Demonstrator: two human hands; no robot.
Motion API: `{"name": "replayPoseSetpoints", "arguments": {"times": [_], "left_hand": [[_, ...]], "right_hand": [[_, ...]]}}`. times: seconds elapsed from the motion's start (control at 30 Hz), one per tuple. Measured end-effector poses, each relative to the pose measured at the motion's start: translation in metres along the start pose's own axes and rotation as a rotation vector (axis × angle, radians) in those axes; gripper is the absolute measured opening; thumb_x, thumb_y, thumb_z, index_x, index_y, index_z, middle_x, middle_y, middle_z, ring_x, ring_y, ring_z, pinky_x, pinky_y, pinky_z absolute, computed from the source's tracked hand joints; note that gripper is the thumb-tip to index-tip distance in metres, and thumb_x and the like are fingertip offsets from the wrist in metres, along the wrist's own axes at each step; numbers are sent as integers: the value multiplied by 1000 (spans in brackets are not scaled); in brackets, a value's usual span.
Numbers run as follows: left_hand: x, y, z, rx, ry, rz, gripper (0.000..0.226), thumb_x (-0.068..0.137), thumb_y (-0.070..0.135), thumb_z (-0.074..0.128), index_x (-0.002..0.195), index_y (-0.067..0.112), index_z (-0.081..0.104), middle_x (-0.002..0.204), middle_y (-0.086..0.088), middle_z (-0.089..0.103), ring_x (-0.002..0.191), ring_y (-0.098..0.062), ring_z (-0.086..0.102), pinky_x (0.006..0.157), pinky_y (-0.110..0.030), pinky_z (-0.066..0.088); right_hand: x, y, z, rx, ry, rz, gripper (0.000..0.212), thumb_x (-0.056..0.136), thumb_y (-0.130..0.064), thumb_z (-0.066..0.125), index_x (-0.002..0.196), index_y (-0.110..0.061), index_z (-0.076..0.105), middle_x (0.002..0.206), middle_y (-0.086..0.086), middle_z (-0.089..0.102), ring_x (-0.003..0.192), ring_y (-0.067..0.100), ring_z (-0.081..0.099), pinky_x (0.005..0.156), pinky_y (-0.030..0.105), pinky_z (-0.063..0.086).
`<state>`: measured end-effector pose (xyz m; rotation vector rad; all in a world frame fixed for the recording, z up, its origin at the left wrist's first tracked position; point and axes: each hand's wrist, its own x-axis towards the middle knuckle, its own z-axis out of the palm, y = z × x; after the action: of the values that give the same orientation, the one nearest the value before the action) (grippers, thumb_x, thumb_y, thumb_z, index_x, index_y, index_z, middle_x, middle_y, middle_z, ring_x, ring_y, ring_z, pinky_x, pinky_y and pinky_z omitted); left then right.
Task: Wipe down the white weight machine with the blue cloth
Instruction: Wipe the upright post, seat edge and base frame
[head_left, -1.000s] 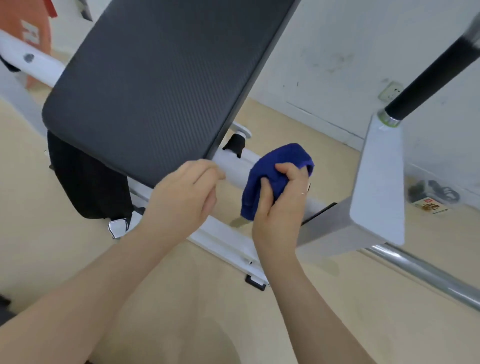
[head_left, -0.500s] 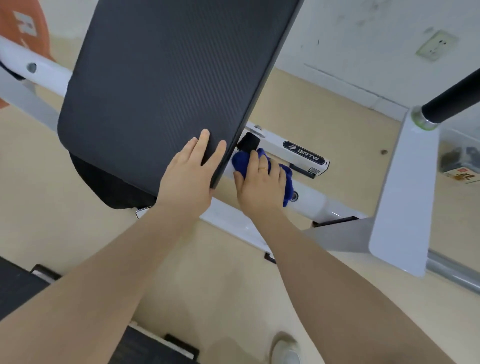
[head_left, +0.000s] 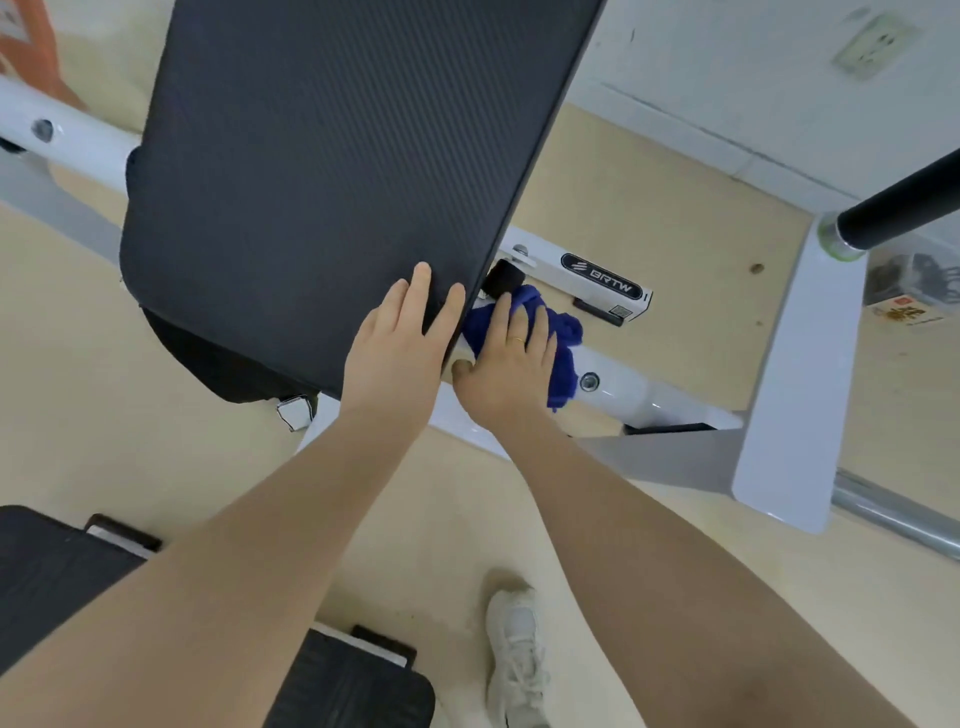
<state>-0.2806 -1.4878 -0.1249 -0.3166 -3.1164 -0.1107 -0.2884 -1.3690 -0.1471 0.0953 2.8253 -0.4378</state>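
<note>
Blue cloth (head_left: 563, 340) is pressed flat under the right hand (head_left: 511, 371) onto the white bar (head_left: 618, 387), beside the black pad (head_left: 322, 176); the left hand (head_left: 400, 353), fingers straight and slightly apart, probably steadies that pad.

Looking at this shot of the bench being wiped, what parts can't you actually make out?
All in the head view:
- White frame tube under the blue cloth: covered by the cloth and the right hand, so its cleanliness is unknown.
- Black pad: top cut off by the frame edge.
- Left hand: thumb out of sight.
- Small sticker beside the BRTW label: too small to read.
- Box by the wall: cropped and blurred.
</note>
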Motion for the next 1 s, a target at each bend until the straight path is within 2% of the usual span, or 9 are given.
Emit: {"name": "replayPoseSetpoints", "arguments": {"times": [0.1,0.23,0.27,0.37,0.43,0.53,0.7,0.87,1.0], "left_hand": [[0,0,1,39,21,-2,82,52,8,87,127,10,56,132,-23,52,112,-37,58,81,-39,53],[-2,9,-5,24,-65,-54,87,60,3,83,138,10,45,142,-23,40,124,-38,48,94,-42,46],[-3,10,-7,28,-81,-65,87,62,3,82,139,10,42,144,-23,38,126,-38,45,96,-42,44],[-2,13,-9,49,-71,-77,88,61,1,82,138,9,43,143,-23,39,125,-39,47,95,-43,45],[-2,14,-7,59,-37,-64,90,54,0,85,134,8,44,137,-25,45,119,-40,52,89,-43,49],[-2,13,-3,60,-9,-59,92,53,0,85,133,9,39,137,-25,46,119,-40,53,88,-43,50],[-3,12,-6,63,-27,-65,93,53,1,86,134,9,43,140,-24,42,121,-40,50,89,-44,49],[-5,17,-6,70,-20,-86,96,52,-2,86,134,10,35,139,-25,43,122,-40,50,90,-44,48],[-6,15,-4,51,-2,-64,89,59,1,84,134,10,37,140,-25,42,122,-40,50,89,-44,49]], "right_hand": [[-7,33,-3,-69,-4,-44,72,91,-33,47,150,-11,12,156,10,19,144,31,7,117,42,6],[-25,76,-14,-212,91,145,69,81,-28,69,139,-4,40,141,17,45,131,39,39,107,50,32],[-25,77,-19,-231,61,173,70,82,-25,68,141,-3,37,143,18,42,133,39,36,108,50,31],[-10,60,-25,-118,-133,236,65,96,-16,45,149,-9,9,157,9,12,144,35,3,117,46,8],[7,42,-28,-98,-167,129,65,93,-12,44,148,-9,10,156,9,15,144,32,3,118,44,9],[31,27,-30,-39,-209,-38,57,93,-19,42,145,-7,22,151,11,29,141,29,16,116,40,14],[14,66,-38,-24,-157,47,50,91,-21,41,139,-9,34,141,8,42,130,30,33,108,41,27],[-3,61,-38,-94,-194,280,62,93,-14,39,148,-9,12,156,9,15,144,34,3,117,46,4],[-8,24,-20,-70,-161,-35,76,92,-18,42,150,-10,-6,158,9,-3,144,32,-13,115,44,-8]]}}
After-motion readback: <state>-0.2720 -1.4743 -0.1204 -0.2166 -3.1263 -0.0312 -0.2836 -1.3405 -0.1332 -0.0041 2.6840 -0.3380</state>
